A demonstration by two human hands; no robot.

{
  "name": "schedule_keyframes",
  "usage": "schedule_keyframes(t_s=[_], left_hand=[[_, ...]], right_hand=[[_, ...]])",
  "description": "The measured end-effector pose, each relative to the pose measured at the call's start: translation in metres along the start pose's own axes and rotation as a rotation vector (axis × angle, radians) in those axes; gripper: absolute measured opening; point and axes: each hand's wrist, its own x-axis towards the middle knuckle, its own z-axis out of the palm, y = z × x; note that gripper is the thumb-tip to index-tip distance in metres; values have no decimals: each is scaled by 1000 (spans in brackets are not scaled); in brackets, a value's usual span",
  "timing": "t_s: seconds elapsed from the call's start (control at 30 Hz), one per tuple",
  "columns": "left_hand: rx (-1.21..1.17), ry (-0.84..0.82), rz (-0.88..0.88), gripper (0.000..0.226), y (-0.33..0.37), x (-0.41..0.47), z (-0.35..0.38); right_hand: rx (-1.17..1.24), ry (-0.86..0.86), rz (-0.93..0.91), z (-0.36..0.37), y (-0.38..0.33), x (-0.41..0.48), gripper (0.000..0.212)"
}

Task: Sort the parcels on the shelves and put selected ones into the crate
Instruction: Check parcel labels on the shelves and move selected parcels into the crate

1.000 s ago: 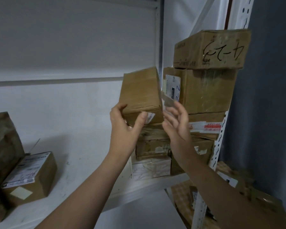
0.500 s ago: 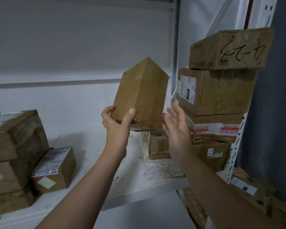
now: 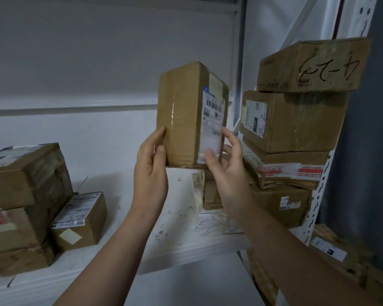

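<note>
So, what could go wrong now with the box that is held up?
The left hand and right hand grip the box only near its bottom edge, so it might tip and drop. The stack beside the right hand looks uneven; a bump could perhaps bring its top box down.

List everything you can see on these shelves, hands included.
Tall brown cardboard parcel with a white barcode label: one, brown, held upright before the shelf.
Stacked brown cardboard boxes: at least four, brown, piled at the shelf's right end; top one bears black handwriting.
Small white patterned box: one, white, on the shelf beside that pile.
Taped brown cardboard boxes: about three, brown, piled at the left.
Small brown cardboard box with a white label: one, brown, beside the left pile.
White shelf board: one, white, scuffed.
White perforated post: one, white, right edge.
Left hand: one, fingers grip the parcel's lower left.
Right hand: one, fingers grip its lower right.
</note>
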Motion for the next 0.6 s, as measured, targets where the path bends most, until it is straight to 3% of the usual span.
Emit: schedule_keyframes(t_s=[0.1, 0.2, 0.27, 0.4, 0.6], left_hand=[[42, -101, -70, 61, 7, 0, 2], [46, -186, -116, 72, 7, -3, 2], [-8, -176, -142, 66, 5, -5, -1], [-147, -192, -200, 57, -2, -13, -4], [-158, -163, -269, 42, -12, -13, -12]], right_hand=[[-80, 14, -18, 3, 3, -5, 88], [-86, 16, -27, 6, 8, -8, 96], [-103, 22, -43, 7, 7, -10, 82], [-54, 62, -55, 4, 2, -8, 30], [-37, -21, -5, 3, 2, -7, 27]])
